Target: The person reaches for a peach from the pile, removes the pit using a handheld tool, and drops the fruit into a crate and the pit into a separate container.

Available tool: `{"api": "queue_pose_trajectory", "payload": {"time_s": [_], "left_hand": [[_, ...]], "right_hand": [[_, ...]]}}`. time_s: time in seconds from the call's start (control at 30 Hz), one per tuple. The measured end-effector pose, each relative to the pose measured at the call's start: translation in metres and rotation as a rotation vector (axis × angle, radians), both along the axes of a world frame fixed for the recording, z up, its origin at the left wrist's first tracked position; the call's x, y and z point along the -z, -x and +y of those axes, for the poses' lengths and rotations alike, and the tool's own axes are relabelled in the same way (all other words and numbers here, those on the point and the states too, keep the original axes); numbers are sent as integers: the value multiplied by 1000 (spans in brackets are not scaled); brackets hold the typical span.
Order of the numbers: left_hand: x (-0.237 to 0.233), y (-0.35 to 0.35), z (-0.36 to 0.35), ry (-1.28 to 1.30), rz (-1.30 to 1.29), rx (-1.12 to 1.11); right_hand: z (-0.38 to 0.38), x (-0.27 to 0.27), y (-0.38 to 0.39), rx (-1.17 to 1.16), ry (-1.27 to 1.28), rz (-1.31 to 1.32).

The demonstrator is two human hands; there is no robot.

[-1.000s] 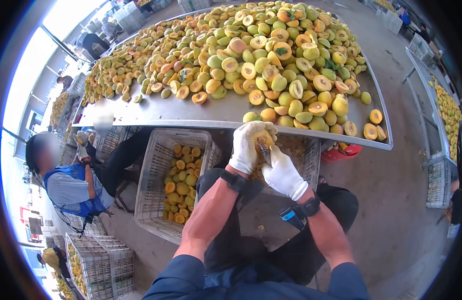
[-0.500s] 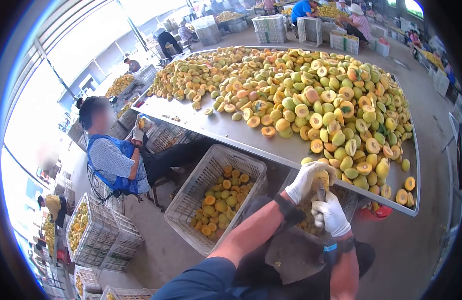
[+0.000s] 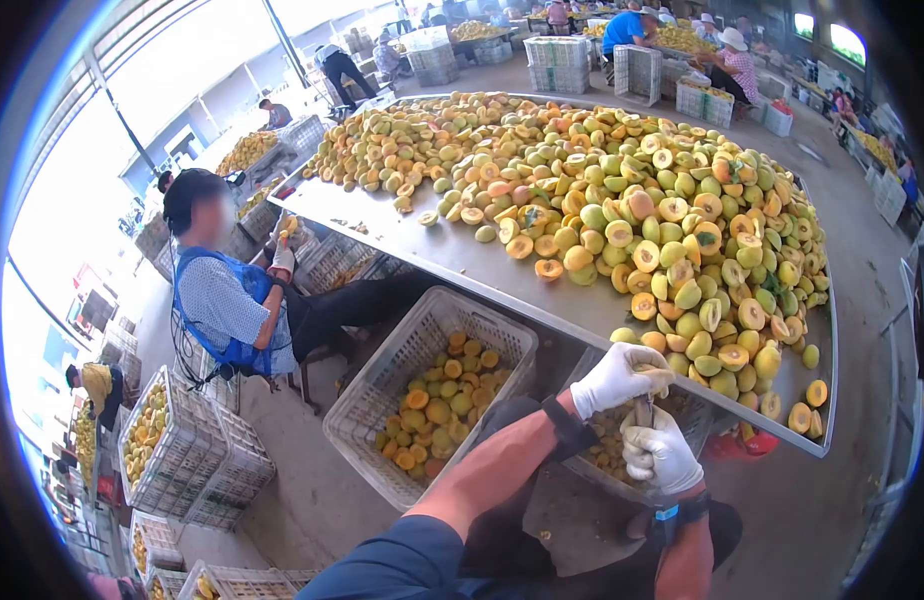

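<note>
My left hand [image 3: 620, 380], in a white glove, is closed around a yellow peach half [image 3: 660, 380], mostly covered by the fingers. Just below it, my right hand [image 3: 664, 455], gloved too, grips a small metal pitting tool [image 3: 643, 410] that points up at the fruit. Whether its tip is inside the flesh I cannot make out. Both hands are in front of the table's near edge, over a crate [image 3: 607, 468] with fruit pieces in it. A large heap of halved peaches [image 3: 672, 230] covers much of the metal table [image 3: 382, 222].
A white crate [image 3: 357, 440] partly filled with peach halves stands to my left. Beyond it sits a co-worker [image 3: 227, 300] in a blue vest, gloved hands raised. Stacked full crates [image 3: 182, 465] are at the far left, and a red object [image 3: 737, 445] lies under the table corner.
My view has shifted slightly, and both hands sit a little lower in it. The left fingers have turned over the peach half, hiding more of it. The right hand keeps the tool.
</note>
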State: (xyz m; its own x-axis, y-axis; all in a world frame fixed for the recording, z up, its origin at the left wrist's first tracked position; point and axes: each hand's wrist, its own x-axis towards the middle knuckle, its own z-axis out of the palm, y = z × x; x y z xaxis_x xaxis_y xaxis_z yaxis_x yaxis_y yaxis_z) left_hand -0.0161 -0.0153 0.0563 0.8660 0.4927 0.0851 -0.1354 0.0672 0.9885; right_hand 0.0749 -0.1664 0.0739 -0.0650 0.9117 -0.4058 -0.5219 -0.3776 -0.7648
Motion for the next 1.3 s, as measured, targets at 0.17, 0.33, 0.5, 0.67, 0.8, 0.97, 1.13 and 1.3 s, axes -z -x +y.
{"api": "queue_pose_trajectory", "payload": {"time_s": [0.17,0.33,0.5,0.67,0.8,0.97,1.13,1.3], "left_hand": [[-4,11,18,-75,53,172],[-2,8,22,-60,95,209],[-2,6,20,44,188,181],[6,-2,16,109,229,109],[9,-3,15,192,121,85],[13,-13,14,555,183,122],[62,-26,20,-58,113,-31],[44,-12,3,-633,322,-150]], "right_hand": [[1,9,1,-73,15,247],[6,23,-3,-105,-21,371],[7,24,-3,-64,9,264],[9,23,-1,5,14,194],[7,27,-5,-7,-43,112],[7,26,-6,6,-49,178],[4,13,-12,254,-113,-69],[-13,55,-27,162,-161,-1796]]}}
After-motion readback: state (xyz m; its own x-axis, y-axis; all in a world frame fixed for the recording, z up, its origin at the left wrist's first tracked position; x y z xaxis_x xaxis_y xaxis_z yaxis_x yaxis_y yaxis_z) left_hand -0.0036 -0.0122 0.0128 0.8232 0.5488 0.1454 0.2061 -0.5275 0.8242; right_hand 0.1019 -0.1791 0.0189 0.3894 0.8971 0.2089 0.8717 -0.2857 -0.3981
